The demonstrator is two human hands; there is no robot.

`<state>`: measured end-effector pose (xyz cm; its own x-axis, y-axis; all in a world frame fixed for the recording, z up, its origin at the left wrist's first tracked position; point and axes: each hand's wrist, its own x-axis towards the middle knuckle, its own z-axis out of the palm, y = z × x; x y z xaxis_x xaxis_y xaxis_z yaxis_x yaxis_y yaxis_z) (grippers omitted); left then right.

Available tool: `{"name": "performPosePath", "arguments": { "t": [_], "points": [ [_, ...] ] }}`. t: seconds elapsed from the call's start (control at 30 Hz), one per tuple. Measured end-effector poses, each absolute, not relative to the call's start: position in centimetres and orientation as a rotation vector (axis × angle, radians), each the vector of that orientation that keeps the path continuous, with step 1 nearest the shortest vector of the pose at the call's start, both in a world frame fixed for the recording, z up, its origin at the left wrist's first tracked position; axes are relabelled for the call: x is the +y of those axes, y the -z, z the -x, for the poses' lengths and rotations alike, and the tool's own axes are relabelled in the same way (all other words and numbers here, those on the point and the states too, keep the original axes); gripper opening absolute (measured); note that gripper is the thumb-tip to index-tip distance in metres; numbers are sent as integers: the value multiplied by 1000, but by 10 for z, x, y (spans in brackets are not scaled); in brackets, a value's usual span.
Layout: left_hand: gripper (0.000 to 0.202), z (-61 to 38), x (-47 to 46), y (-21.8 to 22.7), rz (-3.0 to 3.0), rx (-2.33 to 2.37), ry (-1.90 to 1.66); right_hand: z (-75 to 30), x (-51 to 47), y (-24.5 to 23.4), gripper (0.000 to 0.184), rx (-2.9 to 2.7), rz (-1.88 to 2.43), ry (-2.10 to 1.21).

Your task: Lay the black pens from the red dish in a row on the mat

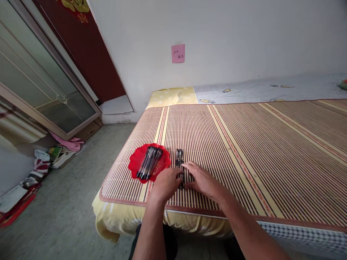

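Note:
Two or so black pens (179,154) lie side by side on the slatted bamboo mat (233,169), pointing away from me. My left hand (167,182) is at their left side, with its thumb and fingers closed on the lower part of a pen. From the right, my right hand (202,179) reaches to the same pens; its thumb and forefinger are apart, with the fingertips close to or touching them. To the left, a red scalloped plate (135,164) holds several more black pens (150,162) in a loose bundle.
The mat covers a bed with a yellow sheet (121,216) hanging over its front edge. A pink note (178,53) is stuck on the white wall behind. At the left stand a glass-panelled door (40,68) and a pile of papers and cloth (40,162) on the concrete floor.

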<state>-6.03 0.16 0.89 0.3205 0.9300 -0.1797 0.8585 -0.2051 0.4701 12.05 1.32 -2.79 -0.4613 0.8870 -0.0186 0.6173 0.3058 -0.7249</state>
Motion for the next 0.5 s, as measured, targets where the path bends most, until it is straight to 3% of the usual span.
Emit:
{"name": "performPosePath", "arguments": {
  "t": [0.17,0.5],
  "points": [
    [32,58,1,-12,-2122,1578,-169,-125,20,32,61,-2139,1412,-880],
    [36,52,-2,-13,-2125,1582,-135,-115,28,31,77,-2289,1581,-605]
  ]
}}
